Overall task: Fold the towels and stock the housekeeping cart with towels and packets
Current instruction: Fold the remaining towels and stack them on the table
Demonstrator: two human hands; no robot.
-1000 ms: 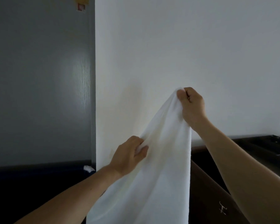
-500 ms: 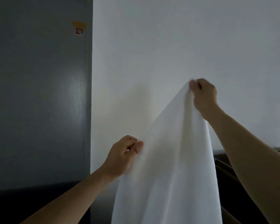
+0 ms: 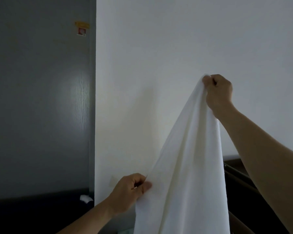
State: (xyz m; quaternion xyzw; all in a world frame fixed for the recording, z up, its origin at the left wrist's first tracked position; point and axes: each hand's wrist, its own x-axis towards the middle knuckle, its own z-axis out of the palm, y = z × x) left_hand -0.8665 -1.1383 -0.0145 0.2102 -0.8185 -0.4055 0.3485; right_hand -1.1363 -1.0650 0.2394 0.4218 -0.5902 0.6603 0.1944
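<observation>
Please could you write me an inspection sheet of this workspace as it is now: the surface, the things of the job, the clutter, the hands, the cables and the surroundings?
Surface: nothing seen; no worktop is in view.
Job's things: one plain white cloth towel hangs unfolded in the air before the wall; no cart or packets can be made out.
Clutter: a small white crumpled thing low at the left, too dim to identify.
Grippers: the right hand pinches the towel's top corner, raised high; the left hand pinches its left edge, lower down.
Cables: nothing seen.
Surroundings: white painted wall; grey wood-grain door panel bearing a small yellow and red sticker; dark brown furniture at the lower right, partly hidden.
</observation>
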